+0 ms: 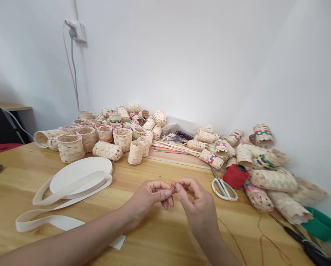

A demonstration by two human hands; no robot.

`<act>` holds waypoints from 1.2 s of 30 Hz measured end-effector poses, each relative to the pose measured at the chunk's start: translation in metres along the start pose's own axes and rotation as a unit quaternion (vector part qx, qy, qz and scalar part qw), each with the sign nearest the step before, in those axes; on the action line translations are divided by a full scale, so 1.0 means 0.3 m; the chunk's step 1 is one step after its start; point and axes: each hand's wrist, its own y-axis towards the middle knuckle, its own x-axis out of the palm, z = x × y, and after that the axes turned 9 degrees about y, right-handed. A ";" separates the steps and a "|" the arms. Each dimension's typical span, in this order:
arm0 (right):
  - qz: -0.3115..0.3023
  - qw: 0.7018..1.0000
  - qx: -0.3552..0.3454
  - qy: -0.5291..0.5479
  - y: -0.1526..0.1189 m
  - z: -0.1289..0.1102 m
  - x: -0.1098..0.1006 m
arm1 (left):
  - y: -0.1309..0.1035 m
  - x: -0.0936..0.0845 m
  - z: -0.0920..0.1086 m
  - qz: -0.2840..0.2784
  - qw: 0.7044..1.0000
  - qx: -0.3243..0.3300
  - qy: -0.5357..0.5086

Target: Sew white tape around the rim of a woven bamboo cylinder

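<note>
Toward the table's (161, 242) near edge, my left hand (149, 196) and right hand (200, 204) have fingers pinching thread (172, 185), likely light, limp, best held near its tip.

wood-grain table (157, 240) | plain white wall (187, 55): behind table | wall socket (81, 32), two plugs (72, 33): above table's left end | wood-topped furniture (13, 106): left of table | light: soft, bright
</note>
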 end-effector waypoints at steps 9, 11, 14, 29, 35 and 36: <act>0.003 1.000 0.003 -0.004 -0.001 -0.002 0.003 | -0.001 0.004 0.004 0.002 1.000 -0.004 -0.004; 0.003 1.000 0.001 -0.006 -0.001 -0.003 0.002 | -0.001 0.004 0.007 0.002 1.000 -0.006 -0.006; 0.000 1.000 0.001 -0.007 -0.001 -0.004 0.001 | -0.002 0.005 0.010 0.004 1.000 -0.008 -0.004; -0.007 1.000 -0.007 -0.024 -0.001 0.000 0.001 | 0.001 0.005 0.009 0.006 1.000 -0.003 0.014; -0.010 0.999 -0.002 -0.030 0.000 0.003 -0.003 | -0.001 0.008 0.016 0.016 1.000 -0.006 0.018; -0.015 0.999 0.002 -0.030 0.001 0.004 -0.004 | -0.001 0.008 0.016 0.018 1.000 -0.007 0.019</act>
